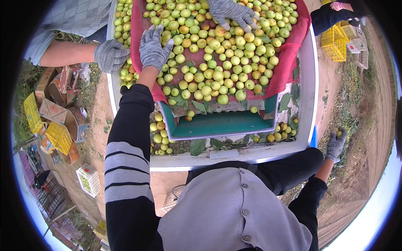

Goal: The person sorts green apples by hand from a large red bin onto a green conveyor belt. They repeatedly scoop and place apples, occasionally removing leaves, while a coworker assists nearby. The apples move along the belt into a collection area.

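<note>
My left hand, in a grey knit glove, lies on the left part of a heap of small round yellow-green fruits. Its fingers are stretched out, with the thumb apart. Many fruits have reddish or brown patches. They lie on a red cloth that slopes toward me into a green sorting tray. Out to the right, beyond the white-rimmed bin, my gloved right hand is curled around a small yellow-green fruit. The glove partly hides that fruit.
A co-worker's gloved hand rests at the bin's left rim. Another person's gloved hand touches fruits at the far side. Yellow crates stand right; cardboard boxes and a white crate sit left. Loose leaves lie below the tray.
</note>
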Available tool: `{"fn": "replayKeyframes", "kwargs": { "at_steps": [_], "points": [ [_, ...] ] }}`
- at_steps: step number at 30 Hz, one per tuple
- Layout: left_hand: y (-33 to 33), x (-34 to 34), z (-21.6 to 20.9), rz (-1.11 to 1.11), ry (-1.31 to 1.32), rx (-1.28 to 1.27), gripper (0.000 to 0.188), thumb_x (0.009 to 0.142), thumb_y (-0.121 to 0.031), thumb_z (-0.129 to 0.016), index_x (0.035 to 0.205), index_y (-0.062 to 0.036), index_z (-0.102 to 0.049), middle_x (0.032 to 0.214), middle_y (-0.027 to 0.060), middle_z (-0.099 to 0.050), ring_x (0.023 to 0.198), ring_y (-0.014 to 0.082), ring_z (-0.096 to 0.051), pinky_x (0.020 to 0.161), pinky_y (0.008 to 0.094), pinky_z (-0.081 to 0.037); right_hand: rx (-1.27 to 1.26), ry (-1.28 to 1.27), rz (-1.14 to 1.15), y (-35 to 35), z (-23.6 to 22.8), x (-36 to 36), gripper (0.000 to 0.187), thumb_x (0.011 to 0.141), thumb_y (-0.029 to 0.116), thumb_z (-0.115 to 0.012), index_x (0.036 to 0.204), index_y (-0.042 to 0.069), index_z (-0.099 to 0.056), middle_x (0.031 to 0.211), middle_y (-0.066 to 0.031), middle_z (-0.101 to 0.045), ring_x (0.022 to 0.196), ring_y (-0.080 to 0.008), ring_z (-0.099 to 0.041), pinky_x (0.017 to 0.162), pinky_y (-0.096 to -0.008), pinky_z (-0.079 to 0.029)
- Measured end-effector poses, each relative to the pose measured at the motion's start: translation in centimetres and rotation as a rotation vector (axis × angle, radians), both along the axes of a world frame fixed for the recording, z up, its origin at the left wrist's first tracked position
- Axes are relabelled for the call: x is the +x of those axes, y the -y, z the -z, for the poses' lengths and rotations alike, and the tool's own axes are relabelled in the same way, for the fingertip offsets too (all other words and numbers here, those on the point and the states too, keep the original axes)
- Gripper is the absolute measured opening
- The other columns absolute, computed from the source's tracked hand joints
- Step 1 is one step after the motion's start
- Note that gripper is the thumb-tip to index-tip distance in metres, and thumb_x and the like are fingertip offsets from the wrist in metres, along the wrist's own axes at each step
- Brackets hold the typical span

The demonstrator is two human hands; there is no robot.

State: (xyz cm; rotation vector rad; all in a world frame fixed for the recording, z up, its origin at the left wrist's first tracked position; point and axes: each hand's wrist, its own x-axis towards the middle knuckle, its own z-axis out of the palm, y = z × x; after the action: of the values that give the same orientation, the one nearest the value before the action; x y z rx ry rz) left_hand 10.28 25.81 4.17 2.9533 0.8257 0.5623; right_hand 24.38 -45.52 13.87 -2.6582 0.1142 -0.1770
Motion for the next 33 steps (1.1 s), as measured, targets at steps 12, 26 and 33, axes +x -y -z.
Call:
{"fn": "replayKeyframes", "kwargs": {
  "at_steps": [12, 26, 33],
  "points": [
    [4.7, 1.3, 0.6, 0.292, -0.292, -0.145, 0.054, 0.091, -0.047, -0.06, 0.135, -0.0172, -0.056, 0.136, 0.0191, -0.052, 0.129, 0.0379, -0.046, 0.11, 0.0462, -0.035, -0.369, 0.22, -0.178, -0.4, -0.5, -4.6, 0.062, 0.089, 0.025, -0.068, 0.144, 0.007, -0.044, 0.139, -0.0202, -0.048, 0.128, -0.0356, -0.047, 0.11, -0.0444, -0.036],
    [16.1, -14.3, -0.9, 0.219, -0.217, -0.589, 0.068, 0.08, -0.035, -0.075, 0.141, -0.02, -0.051, 0.151, 0.0143, -0.038, 0.141, 0.0415, -0.03, 0.115, 0.0492, -0.029, -0.46, -0.114, -0.751, -41.0, 10.1, 7.8, 0.069, 0.084, 0.067, -0.059, 0.143, 0.033, -0.047, 0.153, 0.002, -0.038, 0.143, -0.0316, -0.029, 0.109, -0.0554, -0.035],
    [8.4, -6.5, 0.1, -0.016, -0.292, -0.223, 0.107, 0.066, -0.049, -0.084, 0.151, -0.0116, -0.031, 0.155, 0.0187, -0.03, 0.144, 0.0419, -0.022, 0.119, 0.0471, -0.022, -0.392, -0.123, -1.002, -38.7, 9.4, -4.2, 0.071, 0.072, 0.053, -0.076, 0.134, 0.025, -0.057, 0.137, -0.0003, -0.053, 0.129, -0.029, -0.046, 0.105, -0.0465, -0.041]
  ]
}}
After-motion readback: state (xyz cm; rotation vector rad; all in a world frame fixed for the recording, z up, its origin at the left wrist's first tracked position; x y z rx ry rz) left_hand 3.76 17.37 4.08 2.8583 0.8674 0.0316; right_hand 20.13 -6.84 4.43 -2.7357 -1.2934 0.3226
